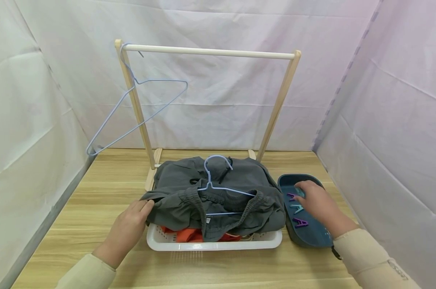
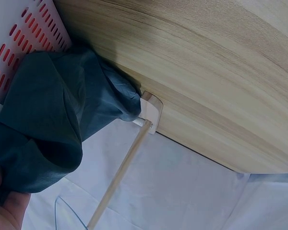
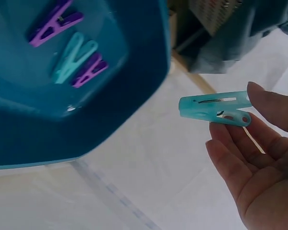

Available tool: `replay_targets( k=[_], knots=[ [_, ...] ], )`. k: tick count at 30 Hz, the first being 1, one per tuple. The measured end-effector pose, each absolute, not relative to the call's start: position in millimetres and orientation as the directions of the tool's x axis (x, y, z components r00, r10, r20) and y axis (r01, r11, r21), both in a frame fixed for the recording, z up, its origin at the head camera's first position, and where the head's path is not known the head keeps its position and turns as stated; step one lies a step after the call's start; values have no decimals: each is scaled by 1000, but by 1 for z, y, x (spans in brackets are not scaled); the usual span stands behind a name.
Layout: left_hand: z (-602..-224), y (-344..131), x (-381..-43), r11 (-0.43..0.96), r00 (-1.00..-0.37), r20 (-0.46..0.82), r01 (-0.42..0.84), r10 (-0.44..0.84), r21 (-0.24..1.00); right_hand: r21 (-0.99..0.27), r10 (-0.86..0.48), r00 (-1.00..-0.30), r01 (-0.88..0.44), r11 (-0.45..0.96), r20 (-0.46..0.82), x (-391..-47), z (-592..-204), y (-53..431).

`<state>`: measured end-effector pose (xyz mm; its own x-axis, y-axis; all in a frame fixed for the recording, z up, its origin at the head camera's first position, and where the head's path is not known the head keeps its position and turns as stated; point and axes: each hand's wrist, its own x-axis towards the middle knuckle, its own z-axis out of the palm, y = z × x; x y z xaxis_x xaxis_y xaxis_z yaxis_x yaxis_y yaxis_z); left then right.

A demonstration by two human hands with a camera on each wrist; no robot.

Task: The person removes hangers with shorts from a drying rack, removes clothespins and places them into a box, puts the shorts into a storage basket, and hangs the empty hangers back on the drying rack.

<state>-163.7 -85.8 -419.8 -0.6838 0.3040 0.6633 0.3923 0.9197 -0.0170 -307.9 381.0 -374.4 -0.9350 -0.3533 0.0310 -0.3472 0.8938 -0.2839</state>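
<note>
A dark grey garment (image 1: 174, 208) lies heaped over a white basket (image 1: 214, 246), with a light blue hanger (image 1: 208, 176) set inside its gathered opening. At the garment's left edge, my left hand (image 1: 125, 224) pinches the cloth between thumb and fingers; the left wrist view shows the fabric (image 2: 57, 110) bunched beside those fingertips (image 2: 17, 203). Over the dark blue tray (image 1: 313, 230), my right hand (image 1: 320, 204) holds a teal clothespin (image 3: 213, 108) by its handle end, thumb on one side and fingers on the other. Purple clothespins (image 3: 55, 24) and another teal clothespin (image 3: 72, 60) lie in the tray.
Behind the basket stands a wooden rack with a white bar (image 1: 210, 51). An empty blue hanger (image 1: 109, 116) hangs at the bar's left end. Orange cloth (image 1: 189, 235) shows inside the basket. White fabric walls (image 1: 387, 100) enclose the wooden table (image 1: 95, 192).
</note>
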Motion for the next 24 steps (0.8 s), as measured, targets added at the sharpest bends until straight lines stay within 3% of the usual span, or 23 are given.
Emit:
replay_targets(
  k=[15, 24],
  knots=[
    [-422, -87, -164, 919, -678, 671, 395, 300, -12, -265, -327, -936, -285, 921, -131, -327, -394, 397],
    [-422, -86, -164, 919, -678, 672, 395, 299, -10, -227, -363, -920, -326, 918, -148, -340, -410, 406]
  ],
)
